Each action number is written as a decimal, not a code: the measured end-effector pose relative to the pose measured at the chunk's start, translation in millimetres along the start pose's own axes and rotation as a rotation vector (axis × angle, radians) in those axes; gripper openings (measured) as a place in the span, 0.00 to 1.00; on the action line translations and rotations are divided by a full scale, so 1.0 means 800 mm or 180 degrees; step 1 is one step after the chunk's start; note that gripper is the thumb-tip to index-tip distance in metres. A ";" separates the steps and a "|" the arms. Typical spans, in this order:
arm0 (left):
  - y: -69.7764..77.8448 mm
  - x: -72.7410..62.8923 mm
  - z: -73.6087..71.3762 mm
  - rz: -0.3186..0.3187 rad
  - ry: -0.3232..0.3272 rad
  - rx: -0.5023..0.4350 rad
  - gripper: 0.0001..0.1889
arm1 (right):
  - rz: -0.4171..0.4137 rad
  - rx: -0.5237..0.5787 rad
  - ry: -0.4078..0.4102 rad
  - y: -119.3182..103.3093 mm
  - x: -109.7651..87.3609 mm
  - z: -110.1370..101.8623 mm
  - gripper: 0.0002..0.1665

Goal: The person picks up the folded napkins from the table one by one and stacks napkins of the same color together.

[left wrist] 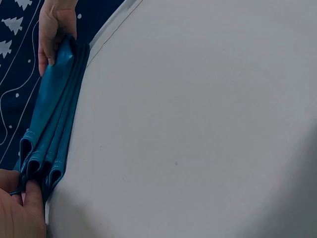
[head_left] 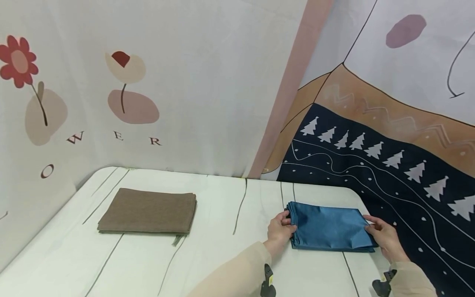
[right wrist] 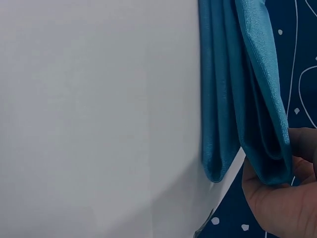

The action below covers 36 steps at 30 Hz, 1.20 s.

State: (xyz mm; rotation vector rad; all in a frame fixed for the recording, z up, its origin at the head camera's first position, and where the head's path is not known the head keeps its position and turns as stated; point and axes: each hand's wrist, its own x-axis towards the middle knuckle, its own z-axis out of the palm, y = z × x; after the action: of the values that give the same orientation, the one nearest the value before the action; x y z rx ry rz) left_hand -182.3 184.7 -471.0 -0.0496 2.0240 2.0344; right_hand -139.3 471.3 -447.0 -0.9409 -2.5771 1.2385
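A folded blue cloth (head_left: 326, 227) with a satin sheen lies on the right part of the white surface. My left hand (head_left: 279, 232) grips its left end, with fingers in among the stacked folds in the left wrist view. At the opposite end, my right hand (head_left: 386, 239) pinches the right edge. The right wrist view shows the thumb and fingers of that right hand (right wrist: 285, 201) around the upper folds of the cloth (right wrist: 262, 99), while the lower folds hang apart from it. Part of the right fingers is hidden by the fabric.
On the left of the white surface (head_left: 222, 264) lies a folded brown cloth (head_left: 148, 210), with a small tag (head_left: 178, 240) at its front edge. Behind stands a pale wall (head_left: 208, 103) printed with flowers and letters. A dark blue panel (head_left: 371, 185) with white trees borders the right edge.
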 end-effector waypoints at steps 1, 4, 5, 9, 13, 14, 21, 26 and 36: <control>0.000 0.000 -0.001 -0.0010 -0.0001 0.0000 0.26 | 0.0000 -0.0009 -0.0004 0.001 0.000 0.000 0.26; 0.001 -0.002 -0.003 0.0043 -0.0018 0.0052 0.26 | -0.0014 -0.0034 -0.0032 0.003 -0.002 0.001 0.26; 0.001 -0.003 -0.004 0.0081 -0.0013 0.0075 0.25 | -0.0037 -0.0046 -0.0043 0.004 -0.002 0.001 0.25; 0.003 -0.003 -0.006 0.0049 0.0005 0.0125 0.25 | -0.0160 -0.0128 -0.0063 0.008 -0.002 0.003 0.24; 0.004 -0.001 -0.004 -0.0055 0.0036 0.0141 0.26 | -0.0290 -0.0270 -0.0040 0.015 0.000 0.005 0.22; 0.004 -0.001 -0.004 -0.0049 0.0046 0.0164 0.26 | -0.0309 -0.0316 -0.0024 0.017 0.000 0.005 0.22; 0.001 0.001 -0.003 -0.0042 0.0069 0.0230 0.26 | -0.0368 -0.0526 0.0119 0.026 0.006 0.009 0.20; -0.002 0.003 -0.003 -0.0007 0.0066 0.0227 0.25 | -0.0362 -0.0598 0.0134 0.029 0.006 0.012 0.21; -0.003 0.001 -0.003 -0.0028 0.0084 0.0125 0.26 | -0.0480 -0.0645 0.0181 0.026 -0.008 0.009 0.21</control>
State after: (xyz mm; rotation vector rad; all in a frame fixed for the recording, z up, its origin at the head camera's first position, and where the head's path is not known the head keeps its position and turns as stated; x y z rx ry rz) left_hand -182.7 182.1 -473.3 -0.0780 2.0751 1.9984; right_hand -126.7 472.3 -466.0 -0.7835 -2.7085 0.9139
